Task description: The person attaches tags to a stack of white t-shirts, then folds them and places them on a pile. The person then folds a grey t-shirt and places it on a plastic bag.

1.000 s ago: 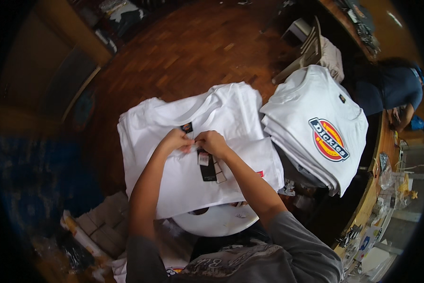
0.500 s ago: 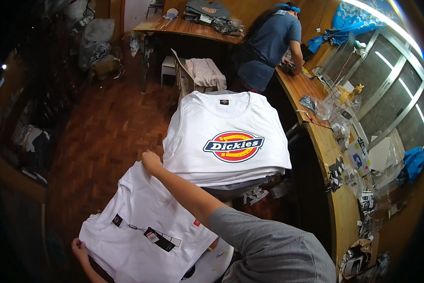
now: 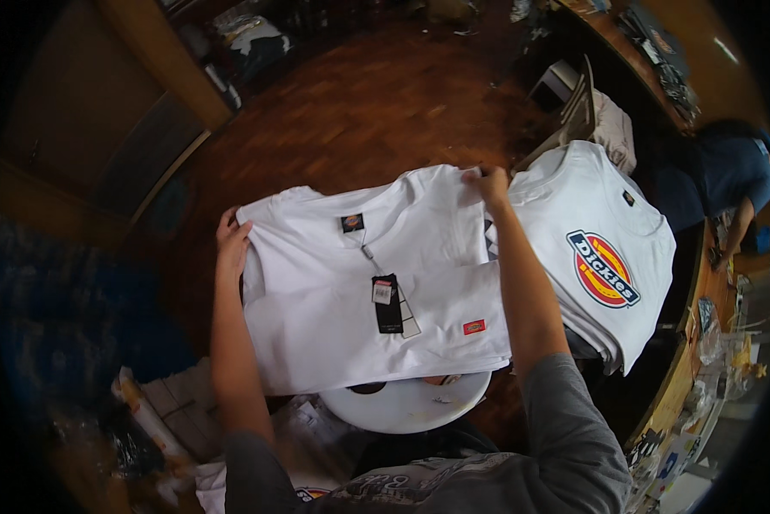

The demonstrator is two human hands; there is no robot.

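Note:
A white T-shirt (image 3: 316,300) is spread in front of me, partly folded, over a round white stool (image 3: 411,413). Its neckline carries a dark label, and a black hang tag (image 3: 387,315) lies on its front. Low on the right side there is a small red patch (image 3: 474,326). My left hand (image 3: 233,242) is closed on the shirt's left shoulder. At the right shoulder, my right hand (image 3: 491,188) grips the cloth between thumb and fingers. Just right of that hand sits a stack of white shirts (image 3: 539,224), the top one printed with a red, yellow and blue emblem.
Brown parquet floor (image 3: 351,94) stretches beyond the shirt. At the far right a co-worker (image 3: 728,176) bends over a wooden counter (image 3: 672,381) strewn with plastic bags. Behind the stack, pale cloth (image 3: 612,133) hangs over a chair. Wrapped items and bags lie at lower left.
My view has turned left, so the stack and co-worker appear farther right. The T-shirt, slanted at lower left before, now lies squarely before me, still held at both shoulders.

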